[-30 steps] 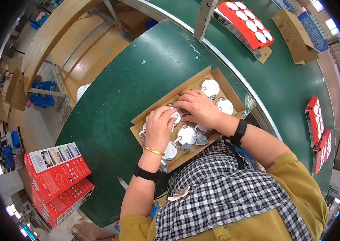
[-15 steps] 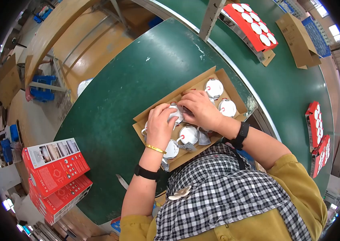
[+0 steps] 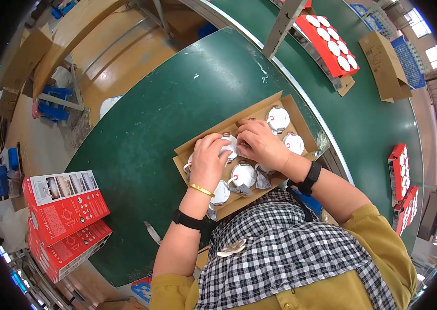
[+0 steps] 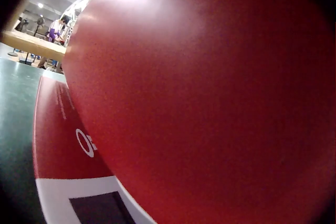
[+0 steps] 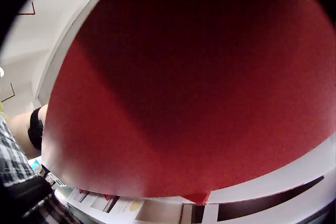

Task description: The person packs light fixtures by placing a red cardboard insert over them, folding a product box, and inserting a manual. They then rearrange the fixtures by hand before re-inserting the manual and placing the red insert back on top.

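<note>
Seen from above, a person in a checked top leans over a green table (image 3: 146,124). A shallow cardboard tray (image 3: 204,140) lies at the table's near right edge, right in front of the person. It holds round white lights, each with a small red mark.

The left hand (image 3: 207,163) has its fingers curled over one round white light (image 3: 227,146) in the middle of the tray. The right hand (image 3: 263,145) sits just right of it, its bent fingertips meeting the same light. Whether that hand actually grips the light cannot be told.

Compared with a second ago, the left fingers have crept further over the light. The right fingertips have drawn back from the tray's far rim, so the two hands are now closer together.

Other lights (image 3: 278,118) lie to the far right in the tray and also nearer the person. Stacked red boxes (image 3: 66,206) stand at the near left.

Both wrist views are filled by a blurred red surface and show neither hand.
</note>
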Demonstrator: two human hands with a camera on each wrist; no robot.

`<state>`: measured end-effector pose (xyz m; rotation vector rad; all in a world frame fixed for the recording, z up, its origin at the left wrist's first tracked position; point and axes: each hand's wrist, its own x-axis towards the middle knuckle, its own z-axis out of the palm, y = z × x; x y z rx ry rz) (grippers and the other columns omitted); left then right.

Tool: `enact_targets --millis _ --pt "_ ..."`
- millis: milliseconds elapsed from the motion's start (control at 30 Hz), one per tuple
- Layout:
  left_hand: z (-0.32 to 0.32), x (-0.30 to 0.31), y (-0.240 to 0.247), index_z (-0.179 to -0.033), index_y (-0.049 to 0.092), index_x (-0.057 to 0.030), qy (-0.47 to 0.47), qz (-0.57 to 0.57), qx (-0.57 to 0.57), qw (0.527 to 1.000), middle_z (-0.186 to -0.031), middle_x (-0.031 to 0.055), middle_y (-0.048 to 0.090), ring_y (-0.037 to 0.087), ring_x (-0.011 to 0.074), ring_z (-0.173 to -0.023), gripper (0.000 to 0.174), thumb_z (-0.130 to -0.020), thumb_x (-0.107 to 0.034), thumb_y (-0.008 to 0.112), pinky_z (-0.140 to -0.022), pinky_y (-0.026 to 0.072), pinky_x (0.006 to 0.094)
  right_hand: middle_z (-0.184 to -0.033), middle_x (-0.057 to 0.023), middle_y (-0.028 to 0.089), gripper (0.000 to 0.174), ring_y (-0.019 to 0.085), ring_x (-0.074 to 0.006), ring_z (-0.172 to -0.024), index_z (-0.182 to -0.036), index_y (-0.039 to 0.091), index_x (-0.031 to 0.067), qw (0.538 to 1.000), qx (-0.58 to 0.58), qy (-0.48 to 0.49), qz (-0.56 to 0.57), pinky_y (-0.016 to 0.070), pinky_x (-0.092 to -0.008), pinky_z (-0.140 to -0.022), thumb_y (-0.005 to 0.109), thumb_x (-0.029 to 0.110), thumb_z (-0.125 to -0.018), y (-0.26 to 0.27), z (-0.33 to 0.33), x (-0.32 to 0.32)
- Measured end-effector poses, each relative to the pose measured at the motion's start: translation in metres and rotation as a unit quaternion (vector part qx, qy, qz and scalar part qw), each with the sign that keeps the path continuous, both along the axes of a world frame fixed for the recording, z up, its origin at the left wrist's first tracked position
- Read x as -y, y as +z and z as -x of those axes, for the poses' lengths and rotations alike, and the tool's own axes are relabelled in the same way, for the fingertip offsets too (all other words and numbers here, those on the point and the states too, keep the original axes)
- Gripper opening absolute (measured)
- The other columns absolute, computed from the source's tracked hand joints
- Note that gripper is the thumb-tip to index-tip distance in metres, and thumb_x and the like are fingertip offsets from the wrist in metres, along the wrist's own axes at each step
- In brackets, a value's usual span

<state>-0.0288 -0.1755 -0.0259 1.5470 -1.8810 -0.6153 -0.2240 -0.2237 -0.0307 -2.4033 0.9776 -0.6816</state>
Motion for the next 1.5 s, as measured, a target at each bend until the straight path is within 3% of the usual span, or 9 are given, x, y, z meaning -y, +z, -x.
enact_targets --millis 667,1500 --pt "-0.0014 -0.0015 -0.005 -0.097 0.07 -0.0067 0.005 0.005 -0.001 1.0 -0.11 0.008 0.064 0.058 0.029 -0.102 0.028 -0.07 -0.005 0.077 -0.089 0.0484 0.0394 -0.102 -0.004 0.062 0.014 0.056 -0.0227 -0.111 -0.086 0.065 0.0072 0.999 -0.011 -0.029 0.032 0.0383 -0.0416 -0.098 0.073 0.011 -0.076 -0.0004 -0.0085 -0.0083" --pt "-0.0011 -0.0011 -0.0068 -0.098 0.07 -0.007 0.004 0.016 -0.001 1.0 -0.11 0.0081 0.064 0.059 0.0292 -0.102 0.028 -0.07 -0.005 0.078 -0.089 0.0487 0.0393 -0.106 -0.0062 0.063 0.007 0.056 -0.0257 -0.117 -0.083 0.066 0.0065 0.999 0.006 -0.032 0.027 0.0391 -0.0424 -0.099 0.069 0.007 -0.077 -0.0047 -0.0082 -0.0099"
